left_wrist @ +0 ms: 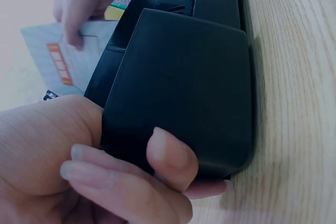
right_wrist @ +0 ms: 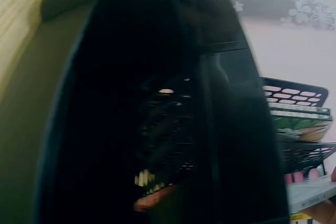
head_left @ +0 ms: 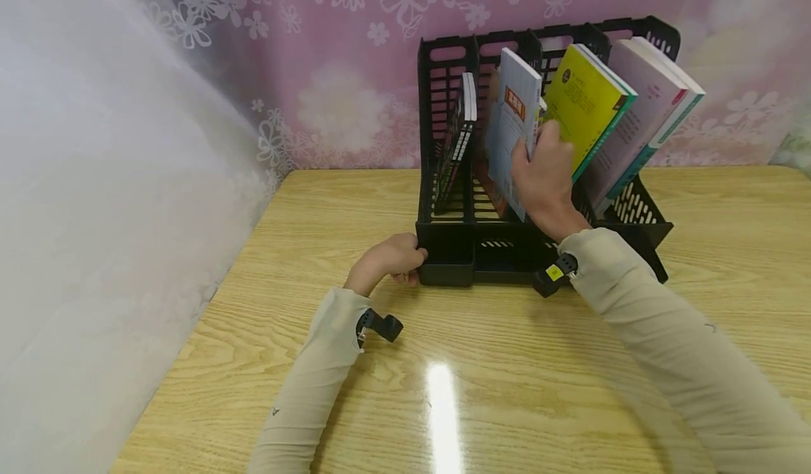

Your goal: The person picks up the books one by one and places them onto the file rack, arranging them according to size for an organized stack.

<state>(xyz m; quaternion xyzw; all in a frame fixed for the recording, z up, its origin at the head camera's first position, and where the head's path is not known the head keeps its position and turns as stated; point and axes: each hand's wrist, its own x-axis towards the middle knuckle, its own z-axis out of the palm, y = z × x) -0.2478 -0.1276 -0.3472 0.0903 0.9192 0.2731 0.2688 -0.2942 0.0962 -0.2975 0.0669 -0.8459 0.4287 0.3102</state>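
Observation:
My right hand (head_left: 546,175) grips a light grey-blue book (head_left: 509,136) with an orange label, thumb on its cover, fingers hidden behind. The book stands tilted in the second slot from the left of a black desktop file rack (head_left: 446,238). At the rack's front left corner, my left hand (head_left: 388,257) holds the small front box (left_wrist: 184,87) with curled fingers. In the right wrist view, the rack's dark front (right_wrist: 236,145) fills most of the picture; the book (right_wrist: 312,190) and a bit of the right hand show at the right edge.
Dark-covered books (head_left: 465,118) lean in the leftmost slot. A yellow book (head_left: 583,94) and a purple book (head_left: 640,101) lean in the slots to the right. The rack stands on a wooden table (head_left: 494,368), before a pink floral curtain (head_left: 355,94). A white surface (head_left: 108,199) borders the left.

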